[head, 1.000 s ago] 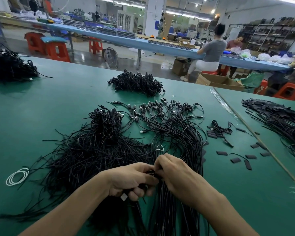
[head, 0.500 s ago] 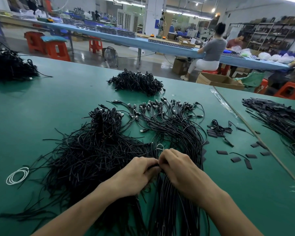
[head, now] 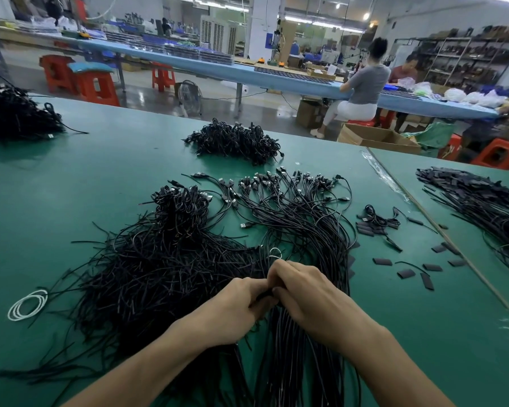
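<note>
A big heap of thin black cables [head: 165,268] lies on the green table [head: 71,183], and a fanned bundle with USB plugs [head: 291,201] lies to its right. My left hand [head: 235,309] and my right hand [head: 309,295] meet over the near end of that bundle. Their fingertips pinch a black cable [head: 266,295] between them. A small white tie loop [head: 274,254] shows just beyond my right hand's fingers.
Short black sleeve pieces [head: 406,273] are scattered at the right, near a small coiled cable [head: 378,220]. Other cable piles sit at the far middle [head: 235,141], far left [head: 12,113] and right [head: 482,201]. A white coil [head: 27,304] lies at the left. People sit at a blue bench [head: 247,74] behind.
Both hands have moved away from me along the bundle, towards the white tie loop. They still meet on a black cable.
</note>
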`<state>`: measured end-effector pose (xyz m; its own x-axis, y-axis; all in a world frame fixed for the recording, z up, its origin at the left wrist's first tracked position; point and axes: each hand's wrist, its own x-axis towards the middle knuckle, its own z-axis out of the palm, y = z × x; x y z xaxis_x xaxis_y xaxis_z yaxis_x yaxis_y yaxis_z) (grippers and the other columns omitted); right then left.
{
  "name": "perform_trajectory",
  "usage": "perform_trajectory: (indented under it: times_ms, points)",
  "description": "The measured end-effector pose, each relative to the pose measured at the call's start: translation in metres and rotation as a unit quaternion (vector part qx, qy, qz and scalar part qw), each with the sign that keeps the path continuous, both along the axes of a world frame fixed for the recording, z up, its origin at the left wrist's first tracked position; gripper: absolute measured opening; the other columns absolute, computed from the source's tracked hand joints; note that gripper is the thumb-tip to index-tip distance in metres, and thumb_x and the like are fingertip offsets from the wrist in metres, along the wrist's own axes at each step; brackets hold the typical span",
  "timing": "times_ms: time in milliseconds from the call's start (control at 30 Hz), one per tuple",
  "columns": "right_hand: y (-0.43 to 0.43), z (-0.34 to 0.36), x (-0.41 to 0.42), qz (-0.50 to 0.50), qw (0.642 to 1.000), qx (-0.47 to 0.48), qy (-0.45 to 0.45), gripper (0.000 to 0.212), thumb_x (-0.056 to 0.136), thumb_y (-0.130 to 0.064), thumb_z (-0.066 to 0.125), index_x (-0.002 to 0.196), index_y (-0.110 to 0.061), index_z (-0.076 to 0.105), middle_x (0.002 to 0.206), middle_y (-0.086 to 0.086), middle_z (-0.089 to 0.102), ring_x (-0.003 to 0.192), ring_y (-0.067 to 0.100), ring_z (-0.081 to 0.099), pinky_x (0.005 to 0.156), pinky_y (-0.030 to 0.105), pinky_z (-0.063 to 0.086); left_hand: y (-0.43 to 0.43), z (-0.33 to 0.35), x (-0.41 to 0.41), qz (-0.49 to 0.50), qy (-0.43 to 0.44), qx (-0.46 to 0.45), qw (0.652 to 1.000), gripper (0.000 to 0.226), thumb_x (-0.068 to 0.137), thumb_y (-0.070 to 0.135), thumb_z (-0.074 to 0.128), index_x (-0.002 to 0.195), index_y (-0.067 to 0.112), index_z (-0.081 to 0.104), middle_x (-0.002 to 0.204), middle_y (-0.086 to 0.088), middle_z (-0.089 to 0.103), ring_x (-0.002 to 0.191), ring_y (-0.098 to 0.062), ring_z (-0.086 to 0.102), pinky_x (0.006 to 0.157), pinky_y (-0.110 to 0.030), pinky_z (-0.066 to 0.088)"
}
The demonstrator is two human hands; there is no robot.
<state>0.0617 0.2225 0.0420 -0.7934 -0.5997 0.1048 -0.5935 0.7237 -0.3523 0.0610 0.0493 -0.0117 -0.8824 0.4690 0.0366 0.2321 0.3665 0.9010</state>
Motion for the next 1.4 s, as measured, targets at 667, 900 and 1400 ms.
perform_trajectory:
  times_ms: [667,900,1400]
  points:
    - [-0.008,-0.003,0.0,-0.024,0.992,-0.034,0.118,0.036,0.087,0.003,0.056,0.087,-0.024,0.033,0.082,-0.01,0.039,0.075,0.01,0.034,0.064,0.021,0.03,0.002,0.009,-0.002,0.048,-0.045,-0.028,0.997,0.049,0.094,0.058,0.045,0.083,0.014,0.061,0.085,-0.002,0.048,0.075,-0.016,0.048,0.066,-0.028,0.042]
    - [-0.025,-0.011,0.002,-0.187,0.92,-0.336,0.069,0.042,0.093,-0.004,0.063,0.077,-0.033,0.037,0.075,-0.007,0.059,0.069,0.006,0.056,0.057,0.013,0.044,0.013,0.008,-0.006,0.088,-0.087,0.254,0.959,0.024,0.093,0.047,0.058,0.089,0.027,0.07,0.078,-0.015,0.067,0.073,-0.021,0.063,0.07,-0.038,0.054]
    - [-0.025,-0.009,0.001,-0.15,0.819,-0.505,-0.226,0.035,0.092,0.006,0.063,0.078,-0.013,0.037,0.067,-0.001,0.051,0.065,0.015,0.049,0.061,0.026,0.048,0.007,0.03,-0.005,0.102,-0.098,0.368,0.919,0.049,0.083,0.05,0.062,0.126,0.026,0.064,0.122,-0.007,0.071,0.12,-0.021,0.063,0.113,-0.045,0.04]
